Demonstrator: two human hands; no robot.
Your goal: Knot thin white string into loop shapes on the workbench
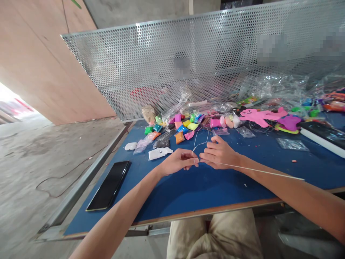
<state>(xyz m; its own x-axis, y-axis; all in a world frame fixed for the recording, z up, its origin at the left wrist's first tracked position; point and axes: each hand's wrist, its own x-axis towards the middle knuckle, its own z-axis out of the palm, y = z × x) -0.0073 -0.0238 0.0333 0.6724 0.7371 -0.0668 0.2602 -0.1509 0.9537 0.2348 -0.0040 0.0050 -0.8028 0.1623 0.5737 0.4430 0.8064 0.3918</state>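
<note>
Over the blue table, my left hand (181, 160) and my right hand (219, 154) are close together, fingertips almost touching. Both pinch a thin white wire (269, 172) whose long straight tail runs to the right across my right forearm. Above my fingers the wire bends into a narrow upright loop (207, 133), and a stretch between the hands looks twisted. Whether it is wire or stiff cord is hard to tell at this size. Just left of my left hand lies a white folded piece (159, 153) with a small dark mark.
Small colourful clay packs (180, 137) spread along the table's back, with a pink figure (260, 116) on the right. A black phone (109, 185) lies at left, a white case (130, 146) behind it. A dark, white-edged device (326, 135) sits far right. A perforated metal panel (161, 57) stands behind.
</note>
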